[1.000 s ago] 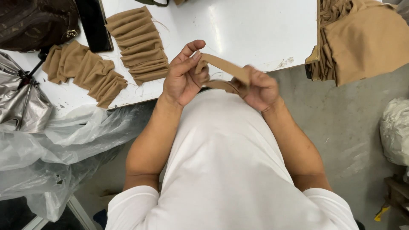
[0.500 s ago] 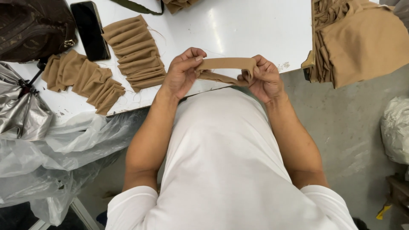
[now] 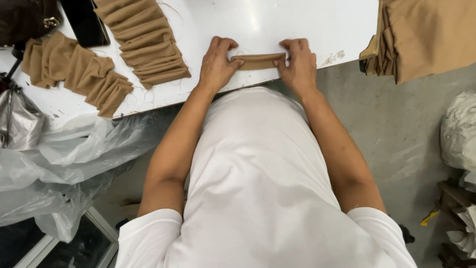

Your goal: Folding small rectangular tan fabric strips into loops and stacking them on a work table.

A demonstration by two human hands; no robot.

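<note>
A short folded tan fabric strip (image 3: 259,61) lies flat on the white table (image 3: 277,25) near its front edge. My left hand (image 3: 217,63) pinches its left end and my right hand (image 3: 298,64) pinches its right end, holding it stretched between them. To the left lie a fanned stack of the same tan strips (image 3: 144,42) and a second overlapping row of them (image 3: 74,72).
A pile of tan fabric (image 3: 421,37) hangs over the table's right corner. A black phone (image 3: 89,22) and a dark brown bag (image 3: 25,17) sit at the far left. Clear plastic sheeting (image 3: 64,164) spills below the table's left side. White bags (image 3: 458,131) stand on the grey floor.
Both hands have moved forward and down from chest height, and the strip, earlier held up in the air and folded, now lies flat and stretched on the table.
</note>
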